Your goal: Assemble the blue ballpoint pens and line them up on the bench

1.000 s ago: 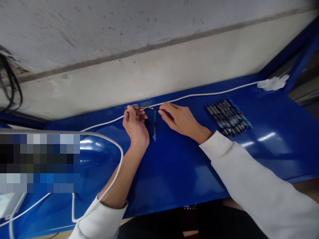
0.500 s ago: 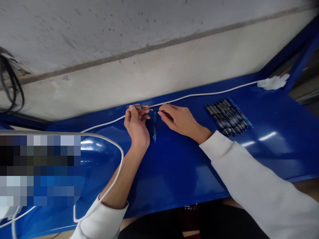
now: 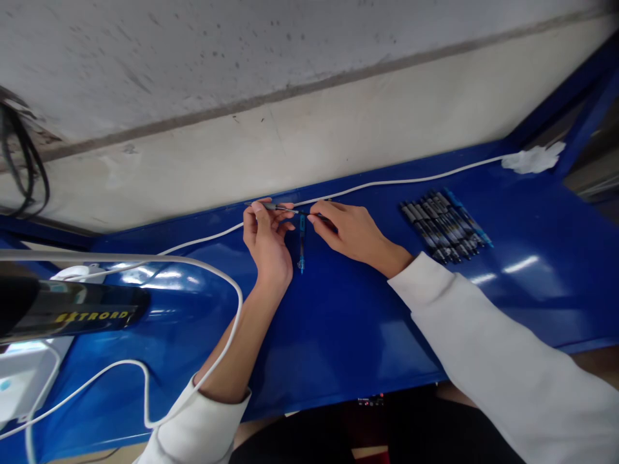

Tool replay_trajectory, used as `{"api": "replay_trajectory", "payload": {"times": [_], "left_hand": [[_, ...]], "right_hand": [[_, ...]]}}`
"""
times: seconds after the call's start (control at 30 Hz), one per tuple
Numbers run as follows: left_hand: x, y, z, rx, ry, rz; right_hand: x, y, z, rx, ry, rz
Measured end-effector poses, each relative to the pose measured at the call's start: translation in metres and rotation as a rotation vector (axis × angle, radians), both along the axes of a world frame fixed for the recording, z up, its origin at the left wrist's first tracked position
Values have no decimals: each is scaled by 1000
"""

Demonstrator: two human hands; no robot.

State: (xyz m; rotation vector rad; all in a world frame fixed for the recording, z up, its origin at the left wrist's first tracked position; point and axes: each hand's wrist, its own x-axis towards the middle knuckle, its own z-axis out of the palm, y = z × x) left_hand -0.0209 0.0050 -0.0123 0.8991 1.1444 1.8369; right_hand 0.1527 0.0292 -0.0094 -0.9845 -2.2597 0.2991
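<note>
My left hand (image 3: 271,251) is closed, palm up, with a pen's grey grip part (image 3: 270,206) pinched between thumb and fingers. A thin pen refill (image 3: 289,210) runs from that part toward my right hand (image 3: 355,235). My right fingers are pinched on a slim dark pen part (image 3: 329,222), mostly hidden by them; its exact kind is unclear. Between and just below my hands, a blue pen (image 3: 302,245) lies on the blue table (image 3: 348,322), pointing toward me. Farther right lies a side-by-side row of several grey-and-black pens (image 3: 435,229), with a blue one (image 3: 468,218) at its right end.
A white cable (image 3: 377,185) runs along the table's back edge to a crumpled white plastic bag (image 3: 532,158). Another white cable (image 3: 236,283) loops over my left forearm. A dark cylinder with yellow lettering (image 3: 91,308) and a white box (image 3: 29,377) stand at left. Behind rises a wall (image 3: 309,142).
Both hands keep nearly the same pose, pen parts still between them. The view has shifted very slightly. The dark cylinder at left, earlier covered by blurred blocks, now shows.
</note>
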Motion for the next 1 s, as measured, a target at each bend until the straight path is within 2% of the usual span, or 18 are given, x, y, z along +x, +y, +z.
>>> {"api": "replay_trajectory", "payload": {"times": [1.0], "left_hand": [[3,1,-1,14,-42,7]], "right_hand": [[0,-1,2,-35,-6,-26]]}}
